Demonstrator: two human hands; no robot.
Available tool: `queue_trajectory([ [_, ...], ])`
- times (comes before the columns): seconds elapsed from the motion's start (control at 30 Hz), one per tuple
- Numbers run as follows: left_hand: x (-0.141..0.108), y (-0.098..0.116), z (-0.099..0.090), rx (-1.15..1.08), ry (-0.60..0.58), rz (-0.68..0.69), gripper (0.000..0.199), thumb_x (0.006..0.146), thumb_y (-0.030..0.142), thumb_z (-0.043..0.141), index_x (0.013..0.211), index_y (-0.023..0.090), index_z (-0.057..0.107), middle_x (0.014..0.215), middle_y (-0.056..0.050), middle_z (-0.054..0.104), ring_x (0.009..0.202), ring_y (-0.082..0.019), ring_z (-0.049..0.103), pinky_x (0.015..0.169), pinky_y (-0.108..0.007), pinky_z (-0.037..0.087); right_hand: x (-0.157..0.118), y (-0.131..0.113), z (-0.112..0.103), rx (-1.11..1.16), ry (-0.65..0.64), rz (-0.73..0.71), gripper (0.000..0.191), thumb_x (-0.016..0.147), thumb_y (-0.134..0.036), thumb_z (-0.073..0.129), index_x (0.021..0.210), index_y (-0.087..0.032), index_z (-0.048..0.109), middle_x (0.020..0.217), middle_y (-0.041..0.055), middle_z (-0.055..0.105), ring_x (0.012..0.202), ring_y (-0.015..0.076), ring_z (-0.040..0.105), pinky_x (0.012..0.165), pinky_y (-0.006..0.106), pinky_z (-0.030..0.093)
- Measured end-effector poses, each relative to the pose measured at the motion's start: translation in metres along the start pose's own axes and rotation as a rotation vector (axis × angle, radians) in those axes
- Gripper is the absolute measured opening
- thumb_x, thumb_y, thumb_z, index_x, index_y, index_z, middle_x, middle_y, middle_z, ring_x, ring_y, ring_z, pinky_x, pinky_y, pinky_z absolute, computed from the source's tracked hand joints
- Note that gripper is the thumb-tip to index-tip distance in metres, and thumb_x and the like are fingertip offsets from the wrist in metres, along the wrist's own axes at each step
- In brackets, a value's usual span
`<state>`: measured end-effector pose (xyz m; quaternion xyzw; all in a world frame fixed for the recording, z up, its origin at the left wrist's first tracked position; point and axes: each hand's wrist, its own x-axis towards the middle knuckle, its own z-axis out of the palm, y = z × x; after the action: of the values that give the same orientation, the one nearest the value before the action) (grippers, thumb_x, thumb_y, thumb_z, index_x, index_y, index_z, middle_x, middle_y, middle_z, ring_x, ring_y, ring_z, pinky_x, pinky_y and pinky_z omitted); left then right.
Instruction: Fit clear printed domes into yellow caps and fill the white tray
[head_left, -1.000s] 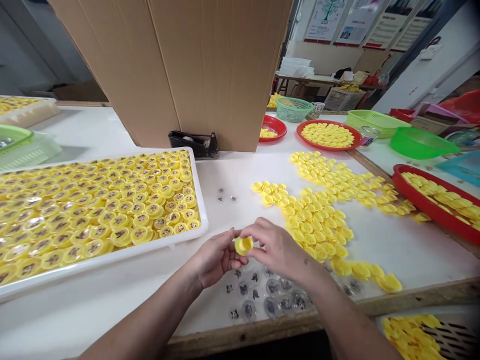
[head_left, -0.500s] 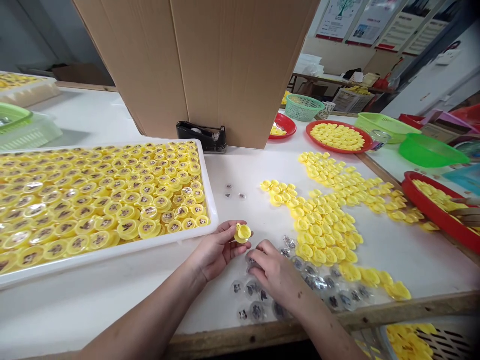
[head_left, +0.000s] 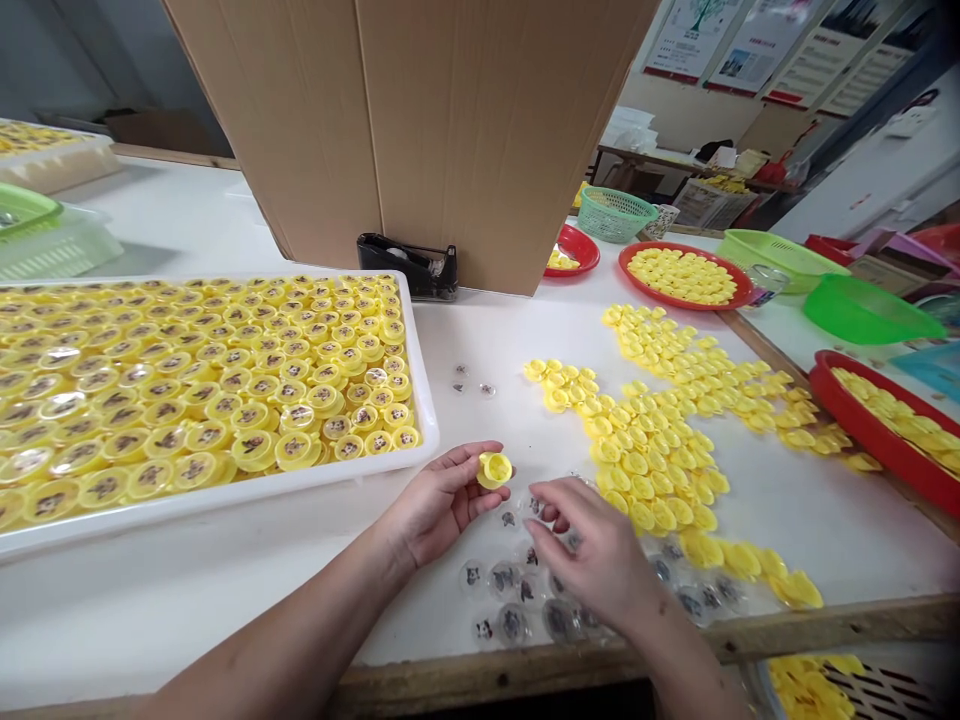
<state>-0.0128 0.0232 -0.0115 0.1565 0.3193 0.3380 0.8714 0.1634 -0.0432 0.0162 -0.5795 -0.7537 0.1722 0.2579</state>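
My left hand (head_left: 450, 500) is closed on a small yellow plastic cup-shaped piece (head_left: 495, 470), pinched between thumb and fingers with its hollow side up. To the right, my right hand (head_left: 592, 550) hovers low over several clear round discs (head_left: 504, 578) printed with small dark pictures. Its thumb and forefinger are apart, and I see nothing gripped between them. That hand hides part of the discs. Beyond it lies a spread of loose yellow cup pieces (head_left: 652, 450). On the left, a white tray (head_left: 424, 400) holds rows of yellow pieces topped with picture discs.
A black tape dispenser (head_left: 409, 268) stands against a tall cardboard box (head_left: 450, 130). Three loose discs (head_left: 460, 371) lie past my left hand. Red plates (head_left: 742, 290), a mint basket (head_left: 615, 215) and a green bowl (head_left: 870, 312) stand at the right. A wooden edge (head_left: 750, 640) borders the table.
My right hand has moved slightly right, away from my left hand, and its fingers have spread. The yellow piece has tilted in my left hand. The view has shifted a little.
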Motion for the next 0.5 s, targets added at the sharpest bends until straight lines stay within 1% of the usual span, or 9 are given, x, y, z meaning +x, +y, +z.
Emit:
queue_trajectory([
  [0.07,-0.001,-0.002,0.001,0.011,-0.02,-0.01,0.026,0.084,0.016,0.055,0.11,0.013,0.059,0.096,-0.012,0.066,0.076,-0.015,0.068,0.072,-0.022,0.055,0.005,-0.002,-0.009,0.109,0.104,0.017,0.022,0.083,-0.018,0.053,0.104,-0.02,0.056,0.089,0.0051,0.058,0.073,0.0157,0.057,0.064,0.027,0.051],
  [0.13,-0.003,-0.004,0.003,0.028,-0.054,-0.016,0.027,0.084,0.016,0.056,0.11,0.013,0.059,0.1,-0.012,0.066,0.081,-0.016,0.067,0.075,-0.022,0.055,0.011,-0.005,-0.013,0.156,0.136,-0.004,0.021,0.083,-0.017,0.054,0.104,-0.021,0.057,0.089,0.0043,0.058,0.073,0.0147,0.058,0.065,0.026,0.051],
  [0.23,-0.006,-0.007,0.005,0.051,-0.101,-0.012,0.027,0.084,0.019,0.058,0.11,0.013,0.06,0.104,-0.012,0.065,0.088,-0.017,0.066,0.077,-0.022,0.054,0.017,-0.009,-0.012,0.173,0.093,-0.055,0.024,0.082,-0.015,0.053,0.105,-0.02,0.057,0.092,0.0049,0.059,0.073,0.0145,0.057,0.067,0.028,0.05],
  [0.4,-0.007,-0.009,0.008,0.071,-0.104,0.022,0.024,0.082,0.018,0.06,0.105,0.014,0.063,0.096,-0.008,0.065,0.082,-0.013,0.064,0.073,-0.02,0.054,0.019,-0.012,-0.011,0.169,0.042,-0.061,0.029,0.082,-0.014,0.053,0.109,-0.022,0.057,0.099,0.006,0.06,0.08,0.0164,0.058,0.071,0.03,0.051],
  [0.5,-0.008,-0.01,0.01,0.064,-0.112,0.023,0.023,0.082,0.02,0.061,0.104,0.013,0.063,0.096,-0.008,0.064,0.084,-0.014,0.063,0.071,-0.021,0.054,0.019,-0.012,-0.014,0.174,0.015,-0.045,0.025,0.083,-0.016,0.055,0.107,-0.023,0.058,0.096,0.005,0.061,0.079,0.0157,0.058,0.07,0.029,0.051],
])
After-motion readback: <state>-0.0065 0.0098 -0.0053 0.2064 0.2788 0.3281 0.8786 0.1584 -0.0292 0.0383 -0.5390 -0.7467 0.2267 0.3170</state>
